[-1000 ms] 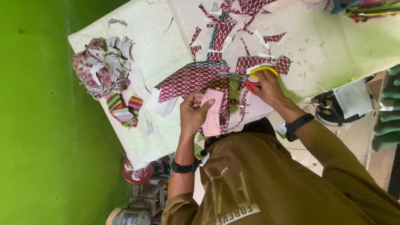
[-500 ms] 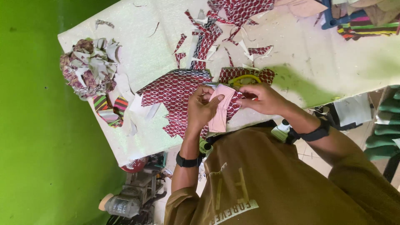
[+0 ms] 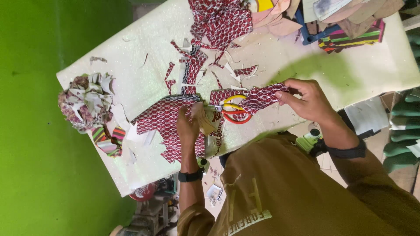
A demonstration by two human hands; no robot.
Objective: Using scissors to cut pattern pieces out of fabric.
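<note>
The scissors [image 3: 234,110] with red and yellow handles, which were in the right hand [image 3: 308,101] a second ago, are now lying free on the white table [image 3: 144,39], between the two hands. The right hand is now pinching the far end of a red-and-white patterned fabric strip [image 3: 262,97] and pulling it out along the table. The left hand [image 3: 188,126] is pressing down and closing on a pale folded piece [image 3: 205,122] atop the larger patterned cloth [image 3: 162,122]. Cutting is pausing; the hands are arranging fabric instead. A heap of scraps [image 3: 85,102] is sitting well apart.
</note>
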